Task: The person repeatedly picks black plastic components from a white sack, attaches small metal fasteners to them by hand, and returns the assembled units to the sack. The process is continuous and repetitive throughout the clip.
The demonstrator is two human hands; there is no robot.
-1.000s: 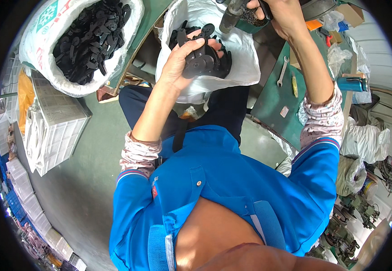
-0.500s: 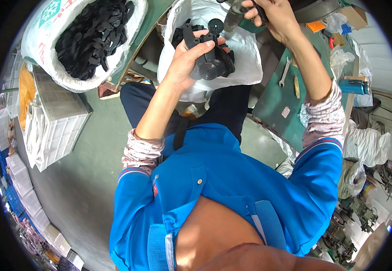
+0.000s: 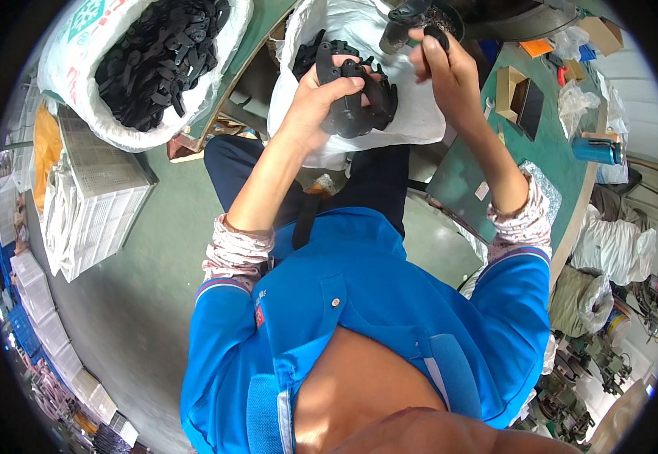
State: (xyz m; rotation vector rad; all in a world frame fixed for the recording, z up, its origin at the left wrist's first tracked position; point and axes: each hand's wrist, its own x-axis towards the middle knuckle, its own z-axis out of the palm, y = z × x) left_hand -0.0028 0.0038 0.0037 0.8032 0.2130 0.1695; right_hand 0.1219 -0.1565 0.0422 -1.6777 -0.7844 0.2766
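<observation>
Several black flat plastic parts (image 3: 355, 113) are bunched in my left hand (image 3: 315, 102), whose thumb presses across them. Right of it, my right hand (image 3: 454, 72) pinches a small black rounded piece (image 3: 436, 38) between thumb and fingers. Just above that hand sits a dark cup (image 3: 399, 36), with small shiny bits beside or in it. Below both hands, an open white sack (image 3: 420, 106) spreads between my knees; more black parts (image 3: 310, 54) lie inside it, partly hidden by my left hand.
At upper left stands a large white bag (image 3: 71, 76) full of black parts (image 3: 155, 68). A white plastic crate (image 3: 109, 204) stands below it. The green bench (image 3: 450, 181) at right bears an open cardboard box (image 3: 512, 91), a wrench (image 3: 489, 107) and a blue cylinder (image 3: 598, 150).
My right hand has come down and left, nearer the parts in my left hand. The round disc above my left fingers no longer shows. The box on the bench has come into sight.
</observation>
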